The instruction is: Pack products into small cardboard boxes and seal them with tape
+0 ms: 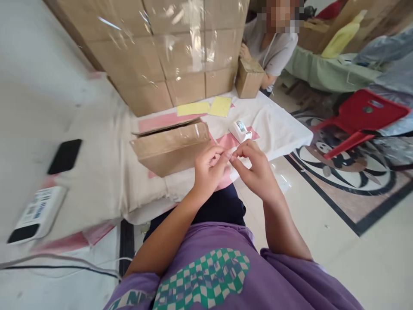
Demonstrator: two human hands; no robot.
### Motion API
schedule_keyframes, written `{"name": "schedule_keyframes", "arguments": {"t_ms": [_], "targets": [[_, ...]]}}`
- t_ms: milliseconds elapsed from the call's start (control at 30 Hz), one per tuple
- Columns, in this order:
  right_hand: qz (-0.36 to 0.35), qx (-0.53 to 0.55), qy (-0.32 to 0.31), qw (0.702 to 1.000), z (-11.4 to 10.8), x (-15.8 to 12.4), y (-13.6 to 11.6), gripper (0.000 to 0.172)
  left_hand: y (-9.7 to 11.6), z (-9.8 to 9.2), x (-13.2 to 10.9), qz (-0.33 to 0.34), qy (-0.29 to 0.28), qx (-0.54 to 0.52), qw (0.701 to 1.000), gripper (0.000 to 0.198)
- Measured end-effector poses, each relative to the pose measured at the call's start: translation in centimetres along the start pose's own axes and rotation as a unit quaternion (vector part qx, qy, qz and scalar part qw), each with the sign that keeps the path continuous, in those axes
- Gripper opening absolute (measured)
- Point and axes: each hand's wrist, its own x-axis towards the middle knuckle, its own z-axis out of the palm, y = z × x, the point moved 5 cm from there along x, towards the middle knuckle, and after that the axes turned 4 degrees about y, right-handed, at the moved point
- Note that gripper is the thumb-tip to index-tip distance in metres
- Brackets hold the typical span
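Note:
My left hand (pixel 209 172) and my right hand (pixel 256 172) meet at the fingertips in front of my body. Thumb and forefinger are pinched on each; whatever lies between them is too small to make out. Just beyond the fingers sits a small white tape dispenser (pixel 239 131) on the cloth-covered table. To the left of my left hand stands a brown cardboard box (pixel 172 150), its upper edge parted in a dark slit.
Stacked cartons under clear film (pixel 180 56) rise at the back, with yellow cards (pixel 193 108) before them. A person (pixel 271 47) holds a small carton (pixel 249 79) at the far corner. A black phone (pixel 65 156) and a white device (pixel 37 213) lie left. A red chair (pixel 364 114) stands right.

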Motion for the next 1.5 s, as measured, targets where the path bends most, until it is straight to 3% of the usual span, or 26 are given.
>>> {"name": "schedule_keyframes", "arguments": {"t_ms": [100, 167, 267, 300, 367, 433, 500, 567, 700, 833, 1000, 1133, 1267, 1500], "targets": [[0.013, 0.046, -0.067, 0.997, 2.3, 0.3, -1.4, 0.032, 1.2, -2.2, -0.6, 0.068, 0.057, 0.072, 0.993, 0.026], [0.023, 0.04, -0.103, 0.994, 3.4, 0.3, -1.6, 0.031, 1.2, -3.4, -1.0, 0.063, 0.085, 0.085, 0.991, 0.025], [0.055, -0.051, -0.173, 0.982, 4.9, 0.1, 0.0, 0.033, 0.9, -6.9, -0.4, 0.032, 0.218, 0.027, 0.975, 0.029], [0.069, -0.076, -0.178, 0.979, 5.1, 0.2, 0.9, 0.032, 1.0, -8.4, 0.2, 0.034, 0.268, 0.005, 0.963, 0.03], [0.075, -0.092, -0.109, 0.987, 4.9, 1.4, 2.3, 0.022, 1.4, -11.2, 1.9, 0.05, 0.317, -0.004, 0.947, 0.032], [0.035, -0.062, 0.009, 0.997, 4.4, 3.7, 2.8, 0.015, 1.6, -13.0, 4.1, 0.046, 0.267, 0.028, 0.962, 0.031], [-0.021, -0.022, 0.059, 0.998, 5.0, 6.7, 2.7, 0.027, 1.2, -13.7, 5.8, 0.009, 0.176, 0.061, 0.983, 0.028], [-0.039, 0.018, 0.026, 0.999, 7.0, 10.1, 3.1, 0.033, 0.3, -13.9, 6.6, -0.041, 0.101, 0.085, 0.99, 0.023], [0.026, 0.066, -0.07, 0.995, 11.4, 14.4, 5.5, 0.023, -1.2, -14.3, 7.4, -0.095, 0.034, 0.111, 0.989, 0.019], [0.06, 0.096, -0.088, 0.99, 12.5, 14.0, 6.5, 0.017, -2.0, -14.3, 8.4, -0.121, -0.042, 0.12, 0.984, 0.017], [0.077, 0.168, -0.041, 0.982, 11.8, 12.8, 5.7, 0.017, -2.3, -12.6, 9.4, -0.148, -0.114, 0.157, 0.97, 0.01], [0.113, 0.249, 0.015, 0.962, 12.3, 12.9, 6.8, 0.025, -2.7, -10.4, 9.9, -0.173, -0.139, 0.149, 0.964, 0.009], [0.11, 0.292, 0.002, 0.95, 13.0, 13.0, 8.0, 0.026, -3.5, -8.7, 10.4, -0.203, -0.153, 0.159, 0.954, 0.007], [0.102, 0.325, 0.054, 0.939, 13.3, 12.7, 8.8, 0.026, -7.0, -7.7, 10.6, -0.271, -0.19, 0.229, 0.916, 0.014]]}}
